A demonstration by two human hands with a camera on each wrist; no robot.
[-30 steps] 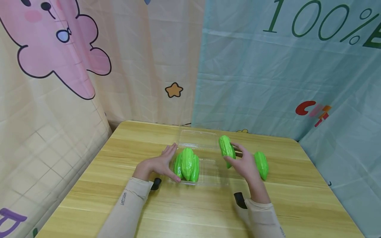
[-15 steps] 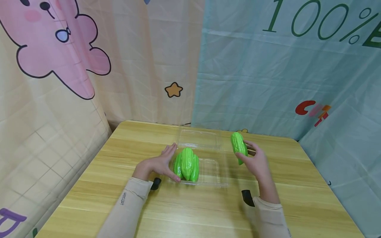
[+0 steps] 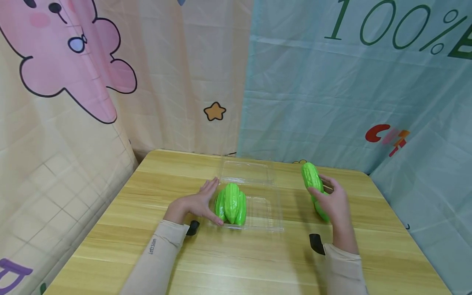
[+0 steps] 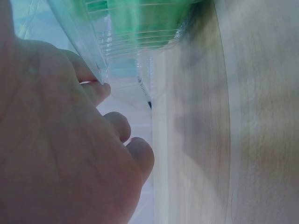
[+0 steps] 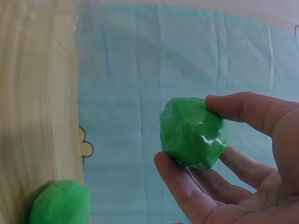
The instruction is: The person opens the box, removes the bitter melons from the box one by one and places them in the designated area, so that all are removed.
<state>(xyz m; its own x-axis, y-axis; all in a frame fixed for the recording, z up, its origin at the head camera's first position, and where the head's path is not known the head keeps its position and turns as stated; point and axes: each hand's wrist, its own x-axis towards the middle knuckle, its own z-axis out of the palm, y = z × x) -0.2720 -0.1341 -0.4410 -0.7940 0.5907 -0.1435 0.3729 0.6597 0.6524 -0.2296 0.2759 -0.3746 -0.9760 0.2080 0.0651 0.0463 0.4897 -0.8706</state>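
Note:
My left hand point(image 3: 197, 203) spans the left end of an open clear plastic clamshell box point(image 3: 273, 226), thumb at its front corner and fingers at its back corner. In the left wrist view, fingertips point(image 4: 103, 88) meet the box's rim. Several bright green bitter melons point(image 3: 231, 203) lie side by side in the left part of the box. Right of the box, my right hand point(image 3: 333, 200) holds another green bitter melon point(image 3: 310, 176) above the table between thumb and fingers; the right wrist view shows its end point(image 5: 194, 133). Below it, partly hidden, rests one more bitter melon point(image 3: 321, 211).
The box's transparent lid point(image 3: 247, 171) is folded back toward the table's rear edge. Under everything is a wooden table point(image 3: 236, 262). Behind it hang a cream curtain point(image 3: 177, 102) and a blue curtain point(image 3: 313, 102).
My right hand has carried the held bitter melon rightward from the box's right edge, to over the one on the table. The left hand and the box have stayed put.

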